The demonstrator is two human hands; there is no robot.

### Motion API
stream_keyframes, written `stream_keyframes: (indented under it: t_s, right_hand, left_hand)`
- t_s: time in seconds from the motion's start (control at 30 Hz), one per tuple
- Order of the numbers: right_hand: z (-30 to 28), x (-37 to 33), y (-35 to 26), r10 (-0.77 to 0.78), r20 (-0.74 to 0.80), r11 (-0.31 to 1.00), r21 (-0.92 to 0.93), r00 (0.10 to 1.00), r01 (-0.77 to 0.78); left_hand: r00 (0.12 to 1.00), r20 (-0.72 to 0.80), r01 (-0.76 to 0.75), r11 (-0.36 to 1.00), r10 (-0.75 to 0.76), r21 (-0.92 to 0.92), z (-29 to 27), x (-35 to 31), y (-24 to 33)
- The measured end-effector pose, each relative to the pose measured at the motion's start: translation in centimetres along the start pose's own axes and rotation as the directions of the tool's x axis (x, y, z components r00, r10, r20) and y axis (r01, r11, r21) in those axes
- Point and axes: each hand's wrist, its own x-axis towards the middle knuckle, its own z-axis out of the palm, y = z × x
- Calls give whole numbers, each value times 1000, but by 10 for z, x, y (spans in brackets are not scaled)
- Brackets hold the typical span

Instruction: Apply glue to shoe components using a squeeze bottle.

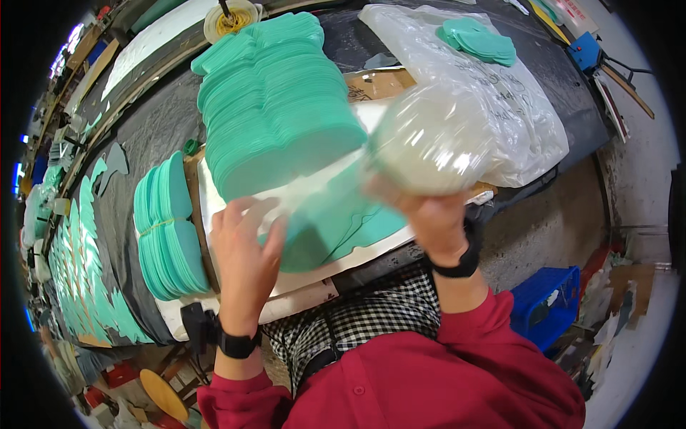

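My right hand (432,214) is closed on a rounded, shiny, see-through plastic thing (436,139), smeared by motion; whether it is a roll or a sheet I cannot tell. Several flat green sole-shaped pieces (314,232) lie overlapping on white sheeting between my hands. My left hand (246,247) hovers at the left end of these pieces, fingers bent and apart, holding nothing that shows. Just beyond them rises a tall stack of green sole-shaped pieces (279,107). Left of my left hand, a bundle of similar pieces (168,229) stands on edge with a thin band around it.
A clear plastic bag (529,129) with several green pieces (477,41) on it lies at the far right. Green cut scraps (78,257) spread along the left side. A roll with yellow string (230,21) stands at the back. Below the table at right is a blue crate (547,304).
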Motion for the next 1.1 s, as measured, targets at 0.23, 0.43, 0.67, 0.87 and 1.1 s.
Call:
stream_keyframes:
  t_s: [0.23,0.43,0.67,0.87,1.1]
  right_hand:
    - [-87,12,-9,-332,-394,933,0,857,361]
    - [-116,-3,-8,-303,-459,941,-2,835,340]
    - [-126,-5,-12,-326,-476,931,-13,817,364]
    - [-128,-13,-16,-336,-472,931,-31,815,365]
    - [-128,-15,-18,-325,-482,931,-12,814,365]
  left_hand:
    - [958,283,-27,997,45,-70,54,49,31]
    - [943,333,14,998,10,-68,69,55,50]
    - [914,397,-58,995,84,-79,60,37,72]
    - [850,452,-255,962,269,-93,53,7,93]
    - [846,420,-321,943,327,-89,70,11,99]
